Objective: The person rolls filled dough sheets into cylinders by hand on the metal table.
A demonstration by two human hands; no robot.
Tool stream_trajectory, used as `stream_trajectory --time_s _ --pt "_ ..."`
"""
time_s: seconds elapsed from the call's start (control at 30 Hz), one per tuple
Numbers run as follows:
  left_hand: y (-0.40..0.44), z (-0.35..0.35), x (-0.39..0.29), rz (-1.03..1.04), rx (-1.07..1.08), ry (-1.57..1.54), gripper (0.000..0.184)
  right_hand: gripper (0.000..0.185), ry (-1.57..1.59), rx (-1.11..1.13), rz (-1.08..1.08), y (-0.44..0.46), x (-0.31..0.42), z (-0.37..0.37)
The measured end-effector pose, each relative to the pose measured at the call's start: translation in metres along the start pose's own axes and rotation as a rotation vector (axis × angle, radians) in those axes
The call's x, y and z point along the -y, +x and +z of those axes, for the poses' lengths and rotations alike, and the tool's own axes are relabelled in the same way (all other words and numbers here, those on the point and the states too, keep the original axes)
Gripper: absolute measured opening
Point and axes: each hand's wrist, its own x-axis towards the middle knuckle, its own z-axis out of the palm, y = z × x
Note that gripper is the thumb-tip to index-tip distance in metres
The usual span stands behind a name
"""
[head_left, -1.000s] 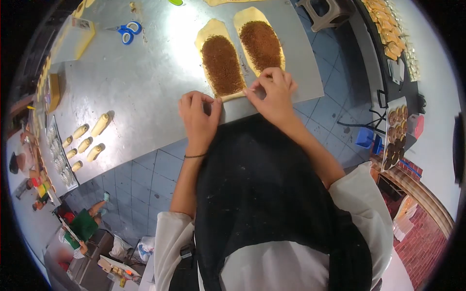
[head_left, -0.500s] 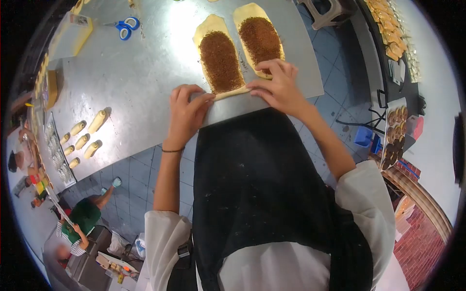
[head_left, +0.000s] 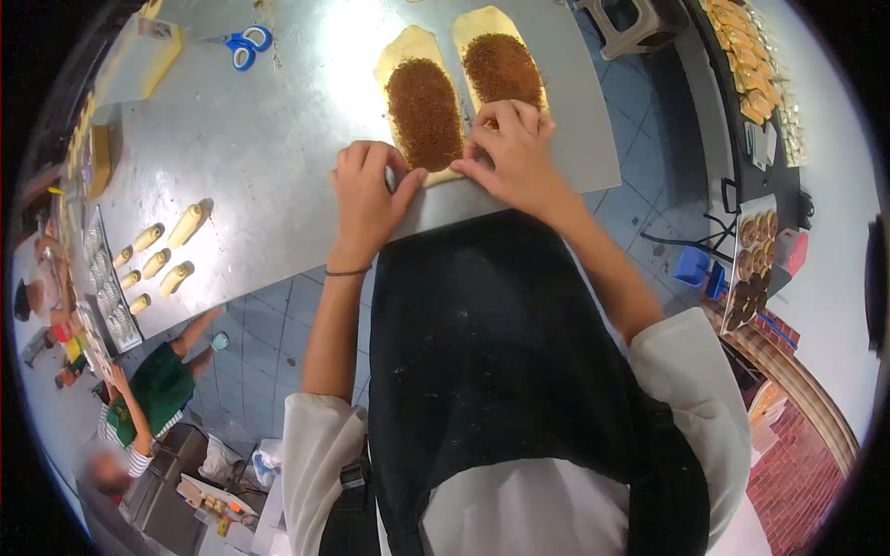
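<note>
On my head feed, left hand (head_left: 371,190) is at the left corner of the dough's (head_left: 425,116) pale near edge, right hand (head_left: 516,162) at the right corner, both thumbs touching. I can't tell if either hand's fingers are clamped or slightly apart. Dough lies near the tabletop (head_left: 278,185) front, brown crumbs on top. 2nd strip (head_left: 501,69) just beside it, partly behind right hand. 7 rolls (head_left: 156,261) left, scissors (head_left: 236,43) farther back.
</note>
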Motion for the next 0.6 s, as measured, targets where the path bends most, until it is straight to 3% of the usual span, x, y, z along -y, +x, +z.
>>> stream_trajectory --time_s 0.13,0.2,0.37,0.6 --pt "-0.005 0.006 0.005 0.097 -0.033 0.022 0.014 0.019 0.059 -0.069 0.103 -0.003 0.006 0.004" --pt "-0.01 0.008 0.009 0.282 -0.141 0.157 0.014 0.018 0.058 -0.055 0.108 -0.008 0.004 0.008" --pt "-0.018 0.002 0.011 0.359 -0.16 0.189 0.018 0.018 -0.047 -0.114 -0.112 -0.02 -0.005 0.007" --pt "-0.009 0.001 0.015 0.408 -0.121 0.171 0.015 0.015 -0.064 -0.066 -0.177 -0.008 -0.019 0.002"
